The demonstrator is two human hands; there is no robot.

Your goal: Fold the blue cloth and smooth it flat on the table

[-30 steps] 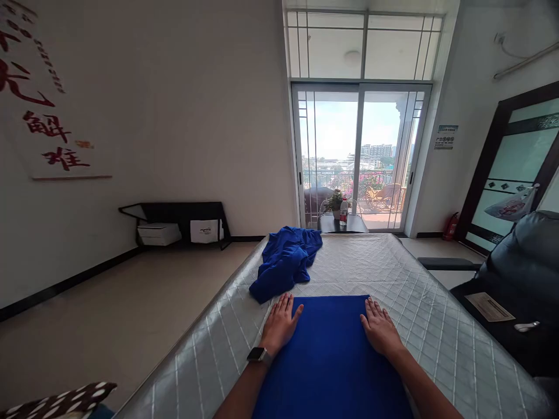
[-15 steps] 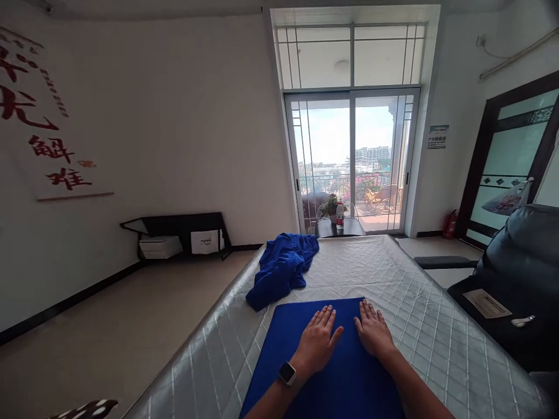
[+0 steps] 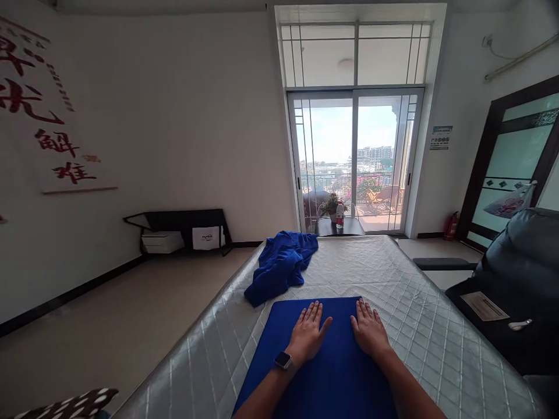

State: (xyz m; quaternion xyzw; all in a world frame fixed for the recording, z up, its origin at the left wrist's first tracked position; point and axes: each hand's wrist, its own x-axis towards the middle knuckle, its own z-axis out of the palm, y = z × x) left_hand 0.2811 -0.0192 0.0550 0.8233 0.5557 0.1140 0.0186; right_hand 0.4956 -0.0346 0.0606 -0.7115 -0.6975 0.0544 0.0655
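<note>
A smooth blue cloth [image 3: 334, 378] lies flat on the silvery quilted mattress [image 3: 209, 349], its near end running out of view below. My left hand [image 3: 308, 334] rests palm down on it, fingers stretched out and thumb apart; a watch sits on that wrist. Flat near the cloth's right edge lies my right hand [image 3: 370, 330], its fingers also extended. Neither hand grips anything. Beyond the cloth's far left corner is a crumpled blue garment [image 3: 283, 265], apart from both hands.
At the mattress's far end stands a small dark table with a plant and a bottle [image 3: 339, 216]. A black armchair [image 3: 519, 273] is on the right, holding a paper sheet [image 3: 484, 306] and a small white object. A low black shelf [image 3: 183, 221] stands by the left wall.
Both hands have shifted slightly left across the blue cloth, still flat. The camera view has turned a little. The crumpled garment looks the same.
</note>
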